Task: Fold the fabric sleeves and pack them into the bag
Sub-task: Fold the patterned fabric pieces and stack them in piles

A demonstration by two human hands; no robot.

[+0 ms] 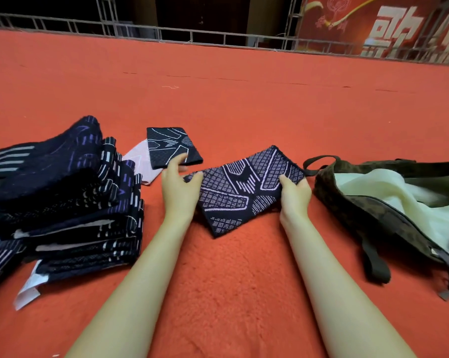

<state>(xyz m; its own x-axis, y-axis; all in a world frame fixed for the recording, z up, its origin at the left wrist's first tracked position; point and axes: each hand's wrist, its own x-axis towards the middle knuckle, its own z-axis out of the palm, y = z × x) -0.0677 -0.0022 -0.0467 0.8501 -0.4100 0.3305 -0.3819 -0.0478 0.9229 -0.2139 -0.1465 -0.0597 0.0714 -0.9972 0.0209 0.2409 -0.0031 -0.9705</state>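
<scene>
A dark navy sleeve with a pale geometric pattern (244,189) lies flat on the red carpet in the middle of the view. My left hand (179,182) pinches its left end and my right hand (295,191) grips its right end. Just behind my left hand rests a folded sleeve (170,146) on top of a pale pink piece (140,162). A tall pile of dark sleeves (63,197) sits at the left. The brown patterned bag (368,210) lies open at the right, with pale cream cloth (388,195) inside it.
The red carpet (231,104) stretches far ahead to a metal railing (192,37). A red banner with white characters (399,27) stands at the back right. The bag's dark straps (375,262) trail on the carpet near my right forearm.
</scene>
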